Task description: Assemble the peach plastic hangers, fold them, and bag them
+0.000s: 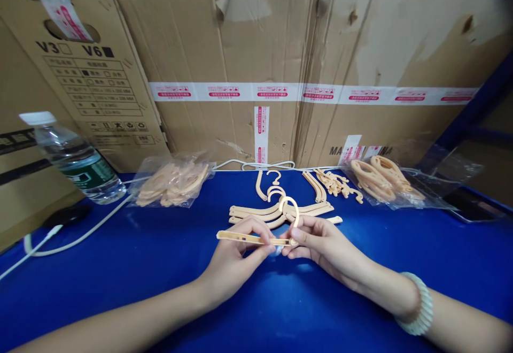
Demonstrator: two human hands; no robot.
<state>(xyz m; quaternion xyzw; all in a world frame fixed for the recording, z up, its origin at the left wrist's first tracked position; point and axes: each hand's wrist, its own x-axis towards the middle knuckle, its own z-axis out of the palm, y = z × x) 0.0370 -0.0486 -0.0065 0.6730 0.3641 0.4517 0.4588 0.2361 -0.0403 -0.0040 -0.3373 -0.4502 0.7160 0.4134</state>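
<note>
At desk centre, the left hand (236, 251) is closed in a pinch on a thin beige hanger arm (230, 236), held level just above the blue desk (140, 267). The right hand (320, 246), bracelet (419, 310) on its wrist, is closed on the base of a hook (289, 199) where it meets the arm's right end. The hook stands upright above the fingers. Whether hook and arm are fully joined cannot be told, since the fingertips cover the joint. Just behind the hands, a small pile of hanger parts (276, 213) is laid flat. Further back, loose pieces (332, 182) and two clear bags of parts, left bag (172, 182) and right bag (385, 179), are seen near the cardboard boxes (240, 48). A water bottle (76, 160) and a white cable (80, 235) lie far left. Risks, as judged: the arm could be bent or snapped if squeezed or levered too hard, as it is thin and gripped only by fingertips. The hook could slip out if the pinch loosens, and the pile could be knocked by a forward move.
</note>
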